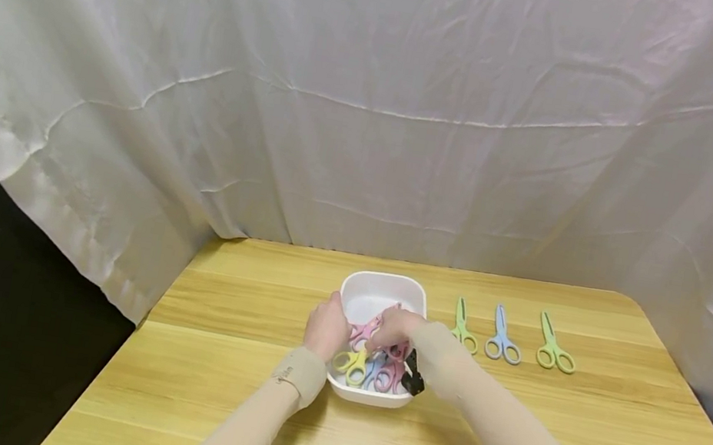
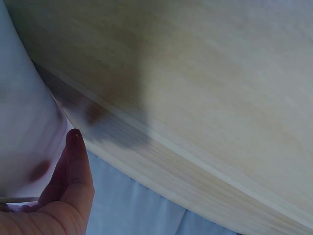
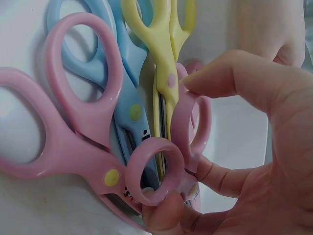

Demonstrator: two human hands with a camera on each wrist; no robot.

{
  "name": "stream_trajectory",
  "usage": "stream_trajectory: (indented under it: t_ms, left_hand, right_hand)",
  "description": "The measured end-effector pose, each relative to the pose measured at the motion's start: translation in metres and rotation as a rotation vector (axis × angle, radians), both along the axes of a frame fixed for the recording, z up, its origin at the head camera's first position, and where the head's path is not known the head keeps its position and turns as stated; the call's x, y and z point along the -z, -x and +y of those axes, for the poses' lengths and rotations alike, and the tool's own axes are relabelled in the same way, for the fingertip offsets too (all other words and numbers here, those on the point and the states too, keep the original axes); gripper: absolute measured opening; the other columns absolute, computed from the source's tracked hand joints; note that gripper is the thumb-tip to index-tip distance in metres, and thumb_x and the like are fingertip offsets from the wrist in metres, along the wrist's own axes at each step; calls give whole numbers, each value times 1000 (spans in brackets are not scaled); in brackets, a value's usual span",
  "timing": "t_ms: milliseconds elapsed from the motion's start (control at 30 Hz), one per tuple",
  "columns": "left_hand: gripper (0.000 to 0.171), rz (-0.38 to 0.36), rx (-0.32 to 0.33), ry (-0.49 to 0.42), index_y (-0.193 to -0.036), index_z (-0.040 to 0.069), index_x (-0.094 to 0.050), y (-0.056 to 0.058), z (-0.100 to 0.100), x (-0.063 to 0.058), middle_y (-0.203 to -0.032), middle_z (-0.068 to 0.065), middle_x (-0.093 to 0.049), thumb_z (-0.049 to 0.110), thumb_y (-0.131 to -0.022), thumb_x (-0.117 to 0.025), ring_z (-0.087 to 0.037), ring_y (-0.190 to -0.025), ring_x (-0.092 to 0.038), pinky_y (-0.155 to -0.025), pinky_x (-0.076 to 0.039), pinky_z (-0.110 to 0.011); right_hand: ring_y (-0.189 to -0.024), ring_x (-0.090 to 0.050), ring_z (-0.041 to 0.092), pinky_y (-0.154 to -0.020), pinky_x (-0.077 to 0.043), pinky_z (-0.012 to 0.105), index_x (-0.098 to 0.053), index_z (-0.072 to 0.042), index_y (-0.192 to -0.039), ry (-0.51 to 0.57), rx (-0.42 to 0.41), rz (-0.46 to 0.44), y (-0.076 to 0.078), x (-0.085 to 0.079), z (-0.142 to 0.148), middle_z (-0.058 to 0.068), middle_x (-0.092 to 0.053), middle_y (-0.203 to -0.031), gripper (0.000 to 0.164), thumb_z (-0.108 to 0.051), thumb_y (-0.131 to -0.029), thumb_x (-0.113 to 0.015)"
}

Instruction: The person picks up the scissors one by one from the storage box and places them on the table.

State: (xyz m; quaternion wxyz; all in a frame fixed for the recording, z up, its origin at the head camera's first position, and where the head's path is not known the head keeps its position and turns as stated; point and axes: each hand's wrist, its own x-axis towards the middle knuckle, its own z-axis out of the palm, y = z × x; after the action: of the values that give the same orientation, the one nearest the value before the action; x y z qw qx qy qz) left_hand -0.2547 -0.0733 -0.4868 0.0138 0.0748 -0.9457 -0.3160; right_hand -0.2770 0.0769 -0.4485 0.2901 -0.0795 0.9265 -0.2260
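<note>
A white plastic bin (image 1: 367,397) stands on the table, holding several small scissors. My left hand (image 1: 327,327) grips its left wall; in the left wrist view the thumb (image 2: 78,181) lies along the outside and a fingertip shows through the wall. Inside the bin, my right hand (image 1: 397,326) has its thumb and fingers curled round the handles of pink scissors (image 3: 178,129), whose blades are hidden by the fingers. Close beside these are yellow scissors (image 3: 165,58), blue scissors (image 3: 129,93) and another pink pair (image 3: 90,159).
Right of the bin, three scissors lie in a row with handles toward me: a green pair (image 1: 461,318) partly behind the right sleeve, a blue pair (image 1: 501,331) and another green pair (image 1: 550,339). A pale curtain (image 1: 411,145) hangs behind the wooden table (image 1: 218,387).
</note>
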Motion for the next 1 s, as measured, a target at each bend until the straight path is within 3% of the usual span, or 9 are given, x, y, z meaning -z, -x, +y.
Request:
stream_trajectory:
  t_ms: [167, 300, 467, 600, 733, 1000]
  left_hand:
    - [70, 22, -3, 9, -147, -2, -43, 0, -1, 1, -124, -29, -66, -1, -82, -69, -43, -112, -67, -102, -58, -50]
    - [70, 21, -4, 9, -147, -2, -43, -1, -1, 2, -124, -29, -66, 0, -82, -71, -43, -112, -67, -102, -58, -51]
    - [70, 31, -5, 13, -146, -2, -45, 0, -1, 3, -122, -29, -67, 1, -81, -73, -44, -111, -68, -101, -58, -51]
    - [71, 32, -6, 15, -146, -1, -45, 0, -1, 3, -122, -29, -67, 2, -81, -73, -45, -111, -68, -100, -59, -52]
    - [71, 26, -7, 12, -146, -1, -44, -1, -1, 2, -122, -29, -67, 2, -81, -73, -45, -110, -68, -99, -59, -52]
    - [71, 14, -6, 14, -148, -1, -43, 0, 0, 1, -123, -29, -66, 2, -82, -72, -45, -111, -68, -99, -59, -52]
  right_hand:
    - [-74, -61, 21, -56, -58, 29, -57, -2, -119, 53, 38, -30, 0, 2, 0, 11, -63, -95, 55, -31, -79, -80]
    - [-61, -54, 17, -47, -46, 23, -57, -4, -109, 67, 25, -13, 0, 4, 2, 8, -61, -84, 45, -30, -79, -79]
    - [-61, -53, 16, -53, -46, 26, -58, -6, -103, 81, 17, 12, -1, 4, 3, 4, -58, -77, 41, -32, -78, -78]
    - [-74, -57, 20, -69, -54, 32, -59, -4, -109, 103, 12, 32, -1, 3, 4, 7, -61, -88, 49, -34, -77, -78]
    - [-89, -60, 23, -83, -56, 37, -59, -6, -106, 125, 3, 45, -1, 3, 5, 9, -63, -98, 45, -35, -77, -77]
    - [-88, -59, 22, -77, -55, 32, -57, -8, -100, 168, 11, 48, -5, 1, 8, 8, -60, -98, 39, -36, -79, -74]
